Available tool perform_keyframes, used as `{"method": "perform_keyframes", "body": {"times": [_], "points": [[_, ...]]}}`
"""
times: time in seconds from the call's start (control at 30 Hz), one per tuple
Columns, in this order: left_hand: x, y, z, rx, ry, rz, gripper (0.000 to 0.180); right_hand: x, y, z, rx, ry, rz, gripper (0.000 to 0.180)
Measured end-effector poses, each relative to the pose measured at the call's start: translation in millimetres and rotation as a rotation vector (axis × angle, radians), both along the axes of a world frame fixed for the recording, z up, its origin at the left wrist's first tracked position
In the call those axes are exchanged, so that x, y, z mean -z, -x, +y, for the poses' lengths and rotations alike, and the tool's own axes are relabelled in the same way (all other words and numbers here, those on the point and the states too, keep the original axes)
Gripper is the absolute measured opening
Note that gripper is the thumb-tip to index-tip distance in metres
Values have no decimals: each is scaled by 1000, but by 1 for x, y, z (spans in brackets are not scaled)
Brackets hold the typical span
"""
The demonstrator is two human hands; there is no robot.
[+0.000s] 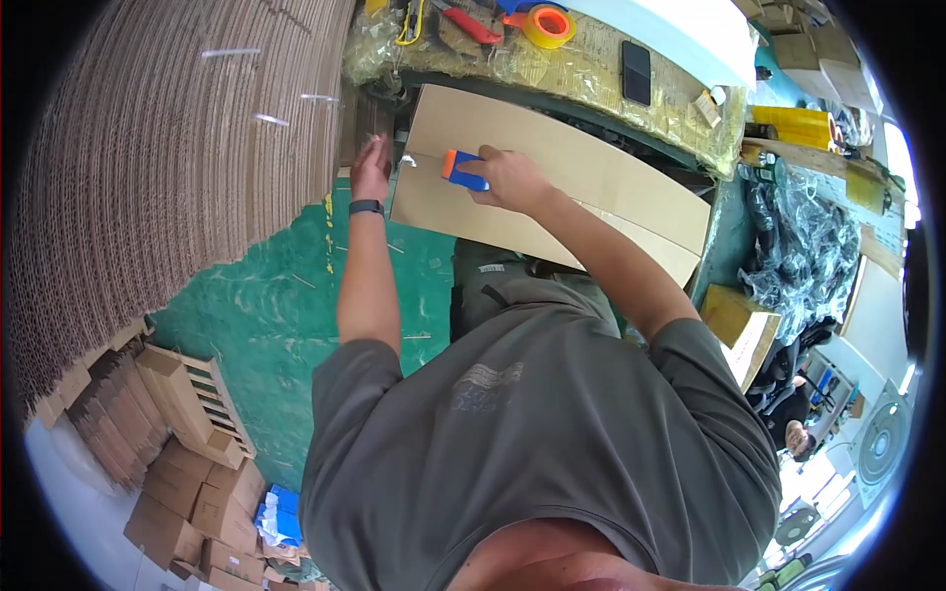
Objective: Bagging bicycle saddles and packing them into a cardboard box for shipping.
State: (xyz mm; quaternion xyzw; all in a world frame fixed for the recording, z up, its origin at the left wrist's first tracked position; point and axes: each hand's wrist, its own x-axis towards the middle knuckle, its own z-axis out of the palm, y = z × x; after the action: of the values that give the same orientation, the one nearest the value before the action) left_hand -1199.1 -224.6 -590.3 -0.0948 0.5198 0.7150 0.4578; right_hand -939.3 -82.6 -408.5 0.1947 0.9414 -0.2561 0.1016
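Note:
A long brown cardboard box lies in front of me, its top flaps closed along a lengthwise seam. My right hand is closed around a blue, block-shaped tool with an orange end, held over the left part of the box top. The tool's exact kind is not clear. Just off the box's left end is my left hand, fingers stretched out and pointing away from me, with nothing visible in it. Whether it touches the box I cannot tell. A small shiny patch shows at the box's left edge.
Tall stacks of flat cardboard rise on the left. Beyond the box, a film-covered bench carries a yellow tape roll, a phone and a yellow cutter. Crumpled plastic lies right. Another person is far right.

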Motion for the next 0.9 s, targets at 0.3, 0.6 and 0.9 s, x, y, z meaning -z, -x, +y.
{"method": "perform_keyframes", "body": {"times": [0.3,0.6,0.9], "points": [[33,18,18,852,823,884,87,11,32,-12,91,-16,-135,37],[-42,-115,59,428,1334,1290,95,-4,-231,42,146,105,41,48],[-50,-481,152,764,932,1725,86,-8,-501,115,145,13,-90,43]]}}
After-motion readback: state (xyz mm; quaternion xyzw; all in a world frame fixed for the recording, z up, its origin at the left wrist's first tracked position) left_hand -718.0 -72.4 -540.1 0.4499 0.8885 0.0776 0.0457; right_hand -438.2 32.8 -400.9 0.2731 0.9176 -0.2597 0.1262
